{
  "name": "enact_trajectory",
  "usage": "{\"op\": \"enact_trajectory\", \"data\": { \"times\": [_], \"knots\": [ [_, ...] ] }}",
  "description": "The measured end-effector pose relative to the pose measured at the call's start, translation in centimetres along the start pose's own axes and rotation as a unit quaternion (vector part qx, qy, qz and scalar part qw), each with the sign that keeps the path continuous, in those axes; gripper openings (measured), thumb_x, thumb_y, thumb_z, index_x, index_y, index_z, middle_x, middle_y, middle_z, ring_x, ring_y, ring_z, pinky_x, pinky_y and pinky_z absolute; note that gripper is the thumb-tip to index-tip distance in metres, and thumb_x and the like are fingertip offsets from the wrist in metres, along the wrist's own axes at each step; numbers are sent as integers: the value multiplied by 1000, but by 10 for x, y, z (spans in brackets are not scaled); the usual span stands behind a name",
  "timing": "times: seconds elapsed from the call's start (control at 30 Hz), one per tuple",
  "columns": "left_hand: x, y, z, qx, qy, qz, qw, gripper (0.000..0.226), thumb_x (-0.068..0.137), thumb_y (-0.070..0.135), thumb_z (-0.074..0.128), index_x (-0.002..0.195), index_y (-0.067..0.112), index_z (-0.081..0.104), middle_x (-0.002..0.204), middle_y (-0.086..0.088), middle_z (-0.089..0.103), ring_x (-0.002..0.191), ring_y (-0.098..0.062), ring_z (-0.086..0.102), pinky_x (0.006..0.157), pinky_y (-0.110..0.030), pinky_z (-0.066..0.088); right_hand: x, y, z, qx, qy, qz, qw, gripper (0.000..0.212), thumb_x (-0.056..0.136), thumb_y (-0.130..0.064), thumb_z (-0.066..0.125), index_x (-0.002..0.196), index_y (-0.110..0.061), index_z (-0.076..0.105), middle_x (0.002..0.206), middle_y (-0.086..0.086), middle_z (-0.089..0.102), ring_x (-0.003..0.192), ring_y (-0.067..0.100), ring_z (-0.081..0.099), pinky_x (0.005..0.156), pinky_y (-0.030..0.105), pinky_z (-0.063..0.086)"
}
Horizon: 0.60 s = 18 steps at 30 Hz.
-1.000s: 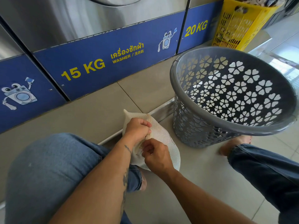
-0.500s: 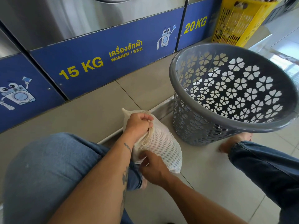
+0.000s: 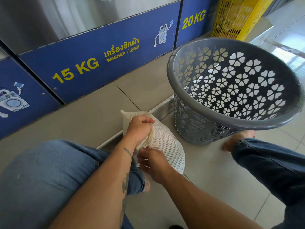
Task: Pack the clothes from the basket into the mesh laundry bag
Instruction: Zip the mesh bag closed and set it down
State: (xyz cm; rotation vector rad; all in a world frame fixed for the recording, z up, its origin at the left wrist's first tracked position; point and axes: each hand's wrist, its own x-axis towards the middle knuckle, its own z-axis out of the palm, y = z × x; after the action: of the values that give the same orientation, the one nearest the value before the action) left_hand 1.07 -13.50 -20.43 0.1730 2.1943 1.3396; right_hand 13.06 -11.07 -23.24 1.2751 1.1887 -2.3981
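Head view: hands [image 3: 140, 128] fisted on mesh bag [image 3: 166, 144].

Blue washer panels [image 3: 99, 52] marked 15 KG and 20 KG line the back. A yellow crate [image 3: 236, 19] stands at the far right on the tiled floor [image 3: 214, 171].

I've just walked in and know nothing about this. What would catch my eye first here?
Probably the big grey basket with flower-shaped cut-outs, standing on the floor at the right; no clothes show in the part of its inside that is visible. Lower centre, the left hand grips the gathered neck of a bulging white mesh bag while the right hand works just below it. Behind runs a blue panel with yellow "15 KG" lettering.
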Motion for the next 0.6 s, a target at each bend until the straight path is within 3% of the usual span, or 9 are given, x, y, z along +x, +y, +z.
{"op": "enact_trajectory", "data": {
  "times": [0.23,0.37,0.5,0.6],
  "knots": [
    [4,0,2,-5,10,6,1000,25,84,1,60,80,23,73,88,5,68,88,-13,63,86,-29,52,6,8,3,3,31,-26,999,4,89,-9,65,86,-9,62,71,8,58,57,16,52,55,26,42],
    [3,0,0,3,14,9,1000,23,84,2,60,84,21,74,93,3,70,90,-12,63,83,-26,51,7,10,2,-70,54,-84,993,17,90,-9,64,74,-7,63,63,7,60,56,16,55,53,27,44],
    [4,-1,-2,14,28,4,999,26,84,1,58,86,21,74,96,10,67,91,-5,59,76,-21,43,2,9,-12,-296,53,-197,933,24,82,-22,62,72,0,65,63,11,63,60,16,56,57,36,47],
    [3,-3,-1,32,31,3,999,27,83,2,57,84,23,74,95,12,66,90,-5,58,76,-21,42,-2,1,-35,-374,34,-238,896,18,80,-21,64,70,-6,66,66,12,67,60,14,58,60,43,53]
  ]
}}
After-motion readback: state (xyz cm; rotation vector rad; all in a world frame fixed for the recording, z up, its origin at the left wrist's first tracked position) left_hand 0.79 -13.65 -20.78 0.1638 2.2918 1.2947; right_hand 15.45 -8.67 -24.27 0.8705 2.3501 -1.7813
